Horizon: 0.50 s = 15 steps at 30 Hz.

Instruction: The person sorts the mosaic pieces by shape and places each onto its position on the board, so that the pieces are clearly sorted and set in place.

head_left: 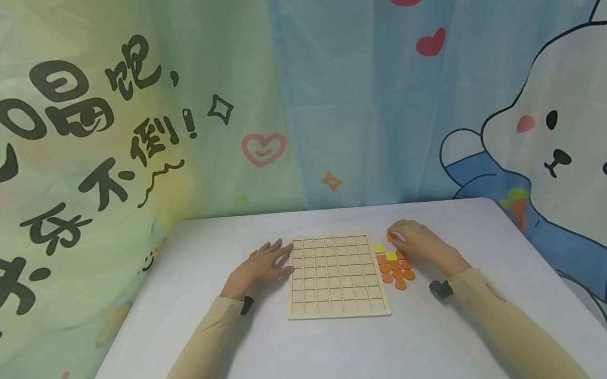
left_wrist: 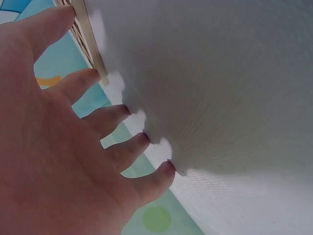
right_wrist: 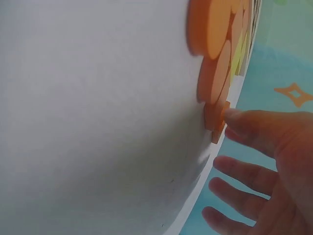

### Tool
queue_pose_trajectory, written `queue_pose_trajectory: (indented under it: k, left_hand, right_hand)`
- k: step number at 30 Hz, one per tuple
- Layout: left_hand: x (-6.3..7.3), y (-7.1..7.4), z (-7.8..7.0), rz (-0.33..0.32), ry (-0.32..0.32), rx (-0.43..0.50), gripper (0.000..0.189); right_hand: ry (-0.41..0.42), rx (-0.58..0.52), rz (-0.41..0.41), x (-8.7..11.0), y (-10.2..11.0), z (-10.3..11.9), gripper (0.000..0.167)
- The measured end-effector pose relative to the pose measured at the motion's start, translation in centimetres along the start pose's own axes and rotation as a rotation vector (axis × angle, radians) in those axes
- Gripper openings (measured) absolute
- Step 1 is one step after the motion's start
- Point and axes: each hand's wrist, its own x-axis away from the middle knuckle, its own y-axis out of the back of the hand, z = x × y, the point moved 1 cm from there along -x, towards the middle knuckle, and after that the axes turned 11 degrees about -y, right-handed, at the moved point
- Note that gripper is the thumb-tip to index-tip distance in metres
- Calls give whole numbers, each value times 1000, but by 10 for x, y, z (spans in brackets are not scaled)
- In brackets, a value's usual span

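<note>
A pale wooden grid board (head_left: 336, 277) lies flat on the white table. My left hand (head_left: 261, 266) is at its left side with fingers spread; the thumb and forefinger touch the board's edge, as the left wrist view also shows, while the other fingers reach down to the tabletop. Beyond the board's right edge, my right hand (head_left: 418, 241) pinches an orange square tile (head_left: 390, 237) between thumb and forefinger. Its other fingers are loosely bent. Below that hand lie several orange round discs (head_left: 400, 285) and two yellow square tiles (head_left: 391, 256).
More orange square tiles (head_left: 394, 265) sit among the discs, close against the board's right side. The white table (head_left: 329, 350) ends at a back edge before a printed cloth backdrop (head_left: 330, 99). Dark wrist cameras (head_left: 440, 289) hang under both sleeves.
</note>
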Motion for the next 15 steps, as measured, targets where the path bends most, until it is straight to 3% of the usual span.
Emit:
queue_pose_trajectory:
  k: [15]
  left_hand:
    - [1,0,-1,-2,-9,0,71]
  right_hand:
    - [5,43,-19,-8,1,0,31]
